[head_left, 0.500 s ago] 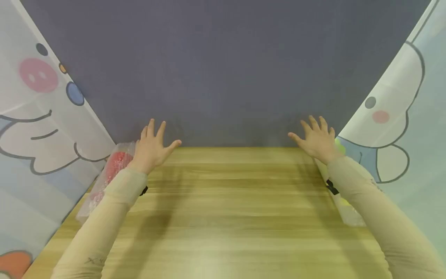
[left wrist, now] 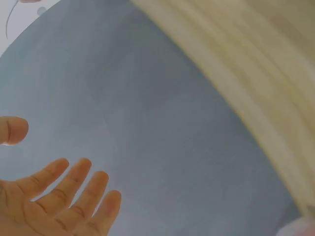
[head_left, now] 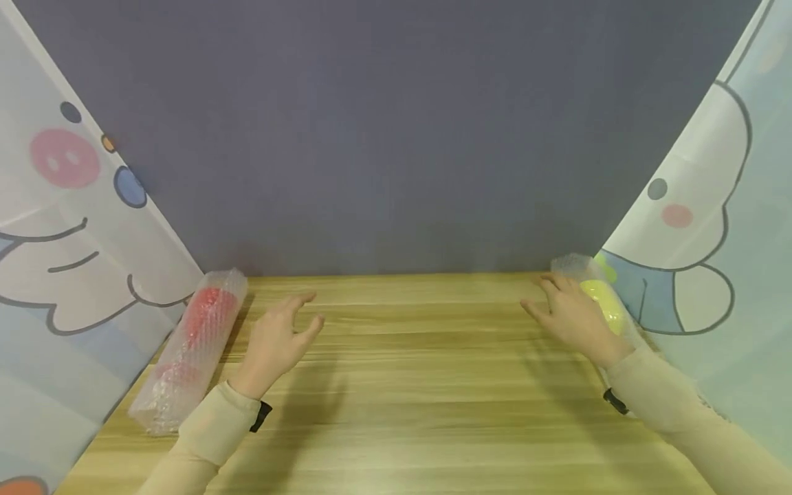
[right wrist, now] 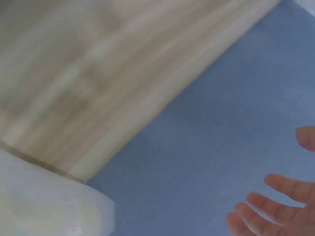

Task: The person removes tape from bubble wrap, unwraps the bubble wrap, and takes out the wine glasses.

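Note:
My left hand (head_left: 272,347) hovers over the wooden table with its fingers relaxed and nothing in its grasp. Just left of it lies a long bubble-wrapped package (head_left: 192,350) with red contents showing through. On the other side my right hand (head_left: 577,317) is also empty, thumb apart from loosely bent fingers. Partly hidden behind that hand and wrist is a second bubble-wrapped package (head_left: 603,302), yellow inside. In the left wrist view the left fingers (left wrist: 78,196) are spread. The right wrist view shows the right fingers (right wrist: 268,206) apart, with wrapped plastic (right wrist: 54,201) at lower left.
A dark grey panel (head_left: 396,137) rises along the table's far edge. Cartoon-printed cloth walls (head_left: 74,240) stand on the left and right. The wood-grain tabletop (head_left: 421,385) stretches between the two packages.
Both hands have come down and back toward me from in front of the grey panel, their spread fingers now more relaxed. More of both wrapped packages shows.

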`<state>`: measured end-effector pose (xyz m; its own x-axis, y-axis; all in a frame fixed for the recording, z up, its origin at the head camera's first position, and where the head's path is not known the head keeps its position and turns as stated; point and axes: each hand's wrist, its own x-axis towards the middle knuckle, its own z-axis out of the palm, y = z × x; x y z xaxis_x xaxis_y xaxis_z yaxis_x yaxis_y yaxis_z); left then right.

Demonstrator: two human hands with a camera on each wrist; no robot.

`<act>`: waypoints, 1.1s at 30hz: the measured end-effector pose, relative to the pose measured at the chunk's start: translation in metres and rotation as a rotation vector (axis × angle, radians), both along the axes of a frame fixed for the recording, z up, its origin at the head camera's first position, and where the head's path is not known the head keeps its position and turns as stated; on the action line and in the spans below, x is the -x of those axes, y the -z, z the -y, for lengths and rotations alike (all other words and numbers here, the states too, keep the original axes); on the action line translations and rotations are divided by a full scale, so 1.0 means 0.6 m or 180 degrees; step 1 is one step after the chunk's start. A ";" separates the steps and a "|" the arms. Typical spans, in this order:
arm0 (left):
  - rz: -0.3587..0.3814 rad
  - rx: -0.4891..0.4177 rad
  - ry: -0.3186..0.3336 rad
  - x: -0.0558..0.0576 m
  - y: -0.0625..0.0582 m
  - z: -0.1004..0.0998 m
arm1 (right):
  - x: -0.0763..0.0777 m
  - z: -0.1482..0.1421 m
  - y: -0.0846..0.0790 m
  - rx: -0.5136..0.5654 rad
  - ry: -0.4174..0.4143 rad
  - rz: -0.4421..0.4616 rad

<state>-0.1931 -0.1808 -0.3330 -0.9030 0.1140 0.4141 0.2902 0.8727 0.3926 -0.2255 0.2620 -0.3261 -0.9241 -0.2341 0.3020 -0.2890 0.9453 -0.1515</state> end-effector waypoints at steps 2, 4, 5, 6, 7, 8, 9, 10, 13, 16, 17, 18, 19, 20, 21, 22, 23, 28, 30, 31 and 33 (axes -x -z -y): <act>0.0150 -0.0047 0.0007 -0.002 0.016 -0.006 | -0.008 -0.007 0.013 0.0020 -0.0055 -0.0063; 0.0315 -0.0117 0.0045 -0.001 0.031 -0.012 | -0.015 -0.013 0.023 0.0032 -0.0112 -0.0113; 0.0412 -0.0162 0.0072 0.000 0.037 -0.015 | -0.019 -0.015 0.027 0.0037 -0.0132 -0.0119; 0.0490 -0.0202 0.0108 0.001 0.043 -0.019 | -0.023 -0.018 0.031 0.0053 -0.0162 -0.0126; 0.0523 -0.0213 0.0150 0.002 0.049 -0.022 | -0.027 -0.021 0.035 0.0079 -0.0193 -0.0117; 0.0544 -0.0236 0.0201 0.003 0.054 -0.025 | -0.030 -0.024 0.039 0.0113 -0.0229 -0.0109; 0.0552 -0.0264 0.0258 0.003 0.059 -0.027 | -0.033 -0.028 0.043 0.0152 -0.0289 -0.0118; 0.0510 -0.0284 0.0346 0.004 0.064 -0.030 | -0.035 -0.031 0.047 0.0193 -0.0361 -0.0131; 0.0336 -0.0342 0.0613 0.004 0.077 -0.036 | -0.036 -0.048 0.061 0.0321 -0.0614 -0.0218; 0.0261 -0.0453 0.0855 0.002 0.089 -0.040 | -0.032 -0.069 0.072 0.0423 -0.0769 -0.0274; 0.0267 -0.0488 0.0887 0.001 0.092 -0.041 | -0.031 -0.077 0.075 0.0457 -0.0768 -0.0239; 0.0267 -0.0527 0.0920 0.000 0.095 -0.043 | -0.030 -0.085 0.077 0.0507 -0.0761 -0.0183; 0.0272 -0.0558 0.0941 0.000 0.097 -0.043 | -0.027 -0.093 0.078 0.0555 -0.0738 -0.0128; 0.0276 -0.0579 0.0949 0.001 0.099 -0.044 | -0.025 -0.101 0.078 0.0599 -0.0692 -0.0059; 0.0295 -0.0606 0.0954 0.000 0.100 -0.045 | -0.024 -0.109 0.077 0.0649 -0.0648 0.0047; 0.0334 -0.0633 0.0946 0.001 0.102 -0.046 | -0.023 -0.117 0.076 0.0690 -0.0614 0.0131; 0.0386 -0.0661 0.0932 0.001 0.103 -0.047 | -0.023 -0.124 0.073 0.0728 -0.0562 0.0199; 0.0710 -0.0751 0.0889 0.000 0.111 -0.046 | -0.020 -0.151 0.055 0.0759 -0.0321 0.0351; 0.0815 -0.0790 0.0899 0.000 0.114 -0.045 | -0.018 -0.160 0.044 0.0755 -0.0261 0.0403; 0.0857 -0.0809 0.0907 0.000 0.115 -0.045 | -0.016 -0.166 0.038 0.0768 -0.0259 0.0441; 0.0951 -0.0877 0.0917 -0.001 0.116 -0.045 | -0.013 -0.179 0.024 0.0774 -0.0214 0.0538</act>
<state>-0.1923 -0.1538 -0.4027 -0.9347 0.2991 0.1919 0.3439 0.6257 0.7001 -0.2174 0.3691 -0.3406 -0.9509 -0.2361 0.2001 -0.3011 0.8550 -0.4224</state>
